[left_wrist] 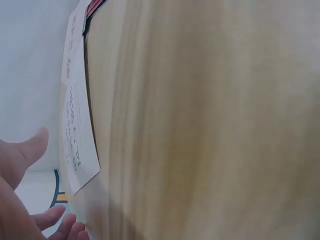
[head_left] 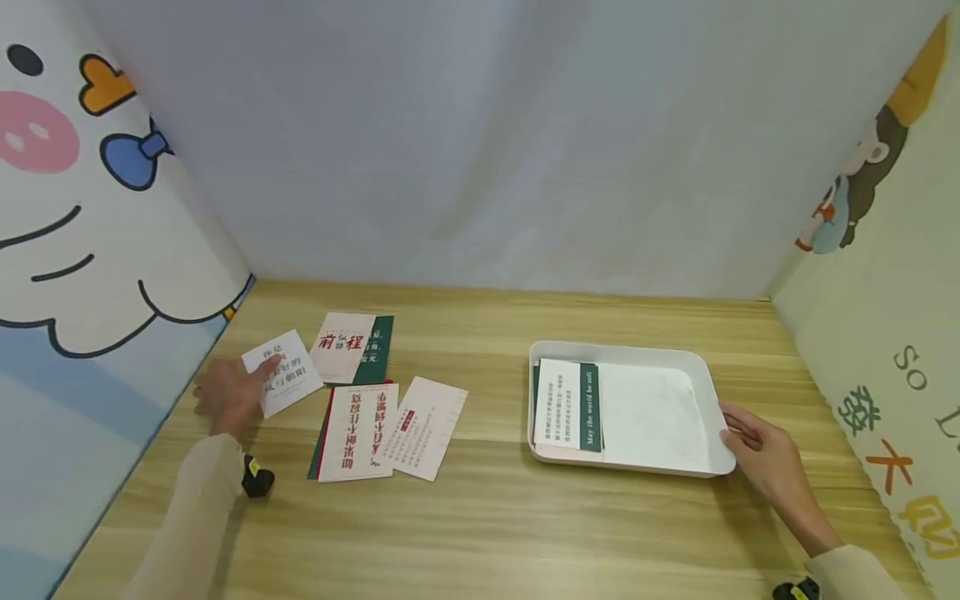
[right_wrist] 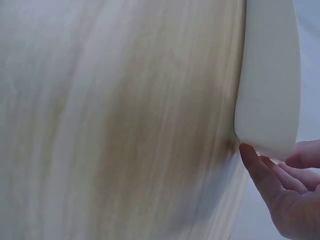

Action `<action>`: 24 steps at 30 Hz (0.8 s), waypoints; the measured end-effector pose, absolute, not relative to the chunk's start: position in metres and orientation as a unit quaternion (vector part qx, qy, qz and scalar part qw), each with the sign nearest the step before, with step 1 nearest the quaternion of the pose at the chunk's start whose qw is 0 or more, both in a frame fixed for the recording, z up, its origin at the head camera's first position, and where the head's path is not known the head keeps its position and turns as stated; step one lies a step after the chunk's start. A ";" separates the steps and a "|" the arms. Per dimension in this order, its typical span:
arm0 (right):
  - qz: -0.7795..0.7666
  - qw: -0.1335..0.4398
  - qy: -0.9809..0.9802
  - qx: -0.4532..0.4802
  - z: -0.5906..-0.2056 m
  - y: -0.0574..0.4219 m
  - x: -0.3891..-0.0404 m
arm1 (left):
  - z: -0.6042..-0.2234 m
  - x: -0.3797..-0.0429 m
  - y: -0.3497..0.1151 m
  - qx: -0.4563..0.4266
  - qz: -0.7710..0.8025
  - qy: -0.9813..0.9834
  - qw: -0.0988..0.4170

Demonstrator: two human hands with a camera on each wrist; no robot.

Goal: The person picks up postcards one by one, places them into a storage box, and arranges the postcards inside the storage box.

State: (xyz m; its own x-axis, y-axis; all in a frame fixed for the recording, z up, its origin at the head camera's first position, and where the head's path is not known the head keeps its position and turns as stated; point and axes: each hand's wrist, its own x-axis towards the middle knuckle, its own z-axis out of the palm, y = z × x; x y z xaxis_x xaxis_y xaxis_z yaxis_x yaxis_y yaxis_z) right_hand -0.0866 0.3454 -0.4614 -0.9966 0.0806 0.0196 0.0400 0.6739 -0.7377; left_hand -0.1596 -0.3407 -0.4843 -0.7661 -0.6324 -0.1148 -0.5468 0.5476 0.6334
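"How do the left hand's [head_left: 228, 396] fingers lie?"

"Spread, with the thumb well apart from the others and above a white card [head_left: 291, 385]. Whether it actually touches the card is hard to say; the wrist view is steep there."

"And the right hand [head_left: 765, 462]?"

"It pinches the right end of a white tray [head_left: 675, 417], thumb at the rim and fingertips against the outer wall."

"Where does the white card lie?"

"At the left of the wooden table [head_left: 480, 533], just beside a pink card [head_left: 341, 348] with red characters, which partly covers a green card [head_left: 381, 354]. Nearer the person lies a cream card [head_left: 356, 433] with a slanted pale card [head_left: 431, 429] at its right."

"What does the tray hold?"

"Stacked cards [head_left: 558, 408] at its left end, one green edge reading 'May the world be soft'."

"And farther out?"

"A pale back wall [head_left: 480, 150], and a cartoon panel [head_left: 45, 208] on the left."
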 end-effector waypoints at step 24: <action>0.405 0.017 -0.913 -0.040 -0.464 0.346 -0.088 | -0.478 -0.190 -0.356 0.349 -0.297 -0.888 -0.036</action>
